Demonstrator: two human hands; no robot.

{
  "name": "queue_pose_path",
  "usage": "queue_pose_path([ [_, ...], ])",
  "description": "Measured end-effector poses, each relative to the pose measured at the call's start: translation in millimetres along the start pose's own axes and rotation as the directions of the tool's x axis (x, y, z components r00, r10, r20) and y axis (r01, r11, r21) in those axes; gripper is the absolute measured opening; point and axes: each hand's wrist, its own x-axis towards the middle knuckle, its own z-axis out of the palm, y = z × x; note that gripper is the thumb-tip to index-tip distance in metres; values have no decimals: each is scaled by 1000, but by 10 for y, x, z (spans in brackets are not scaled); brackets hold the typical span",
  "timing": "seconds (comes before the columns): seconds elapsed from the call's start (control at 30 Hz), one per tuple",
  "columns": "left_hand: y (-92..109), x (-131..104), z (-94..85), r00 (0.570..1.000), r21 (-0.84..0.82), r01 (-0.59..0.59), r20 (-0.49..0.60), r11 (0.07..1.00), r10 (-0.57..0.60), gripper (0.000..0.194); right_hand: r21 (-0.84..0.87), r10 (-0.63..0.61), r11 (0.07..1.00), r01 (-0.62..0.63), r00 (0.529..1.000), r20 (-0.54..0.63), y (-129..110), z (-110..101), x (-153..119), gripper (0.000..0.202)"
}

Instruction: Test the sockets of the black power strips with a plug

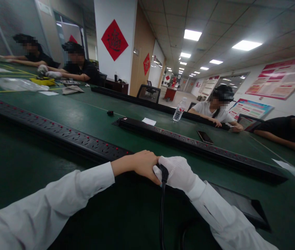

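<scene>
My right hand [177, 172], in a white knit glove, is closed around a black power plug [164, 170]. The plug's black cord [162, 211] hangs straight down toward the bottom edge. Against it, my bare left hand [147, 165] curls over a long black power strip [74, 137], its fingers partly hidden. The two hands touch each other above the strip. Rows of sockets with red dots run along the strip on the left. On the right its glossy end [238, 201] shows past my sleeve. The plug's prongs are hidden.
A second power strip [189, 141] lies farther across the green table [85, 113]. Near it are a water bottle [179, 109], a phone [205, 136], a paper slip [149, 121] and a small black object [110, 113]. Several people sit around the table.
</scene>
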Motion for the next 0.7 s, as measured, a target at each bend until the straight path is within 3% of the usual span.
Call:
queue_pose_path([
  [0.33,-1,2,-2,1000,-22,5,5,1000,-5,61,28,-8,1000,8,1000,27,24,3,-3,29],
  [0.7,1,-1,-4,1000,-5,13,6,1000,-13,61,-15,-8,1000,7,1000,-22,14,33,-6,24],
])
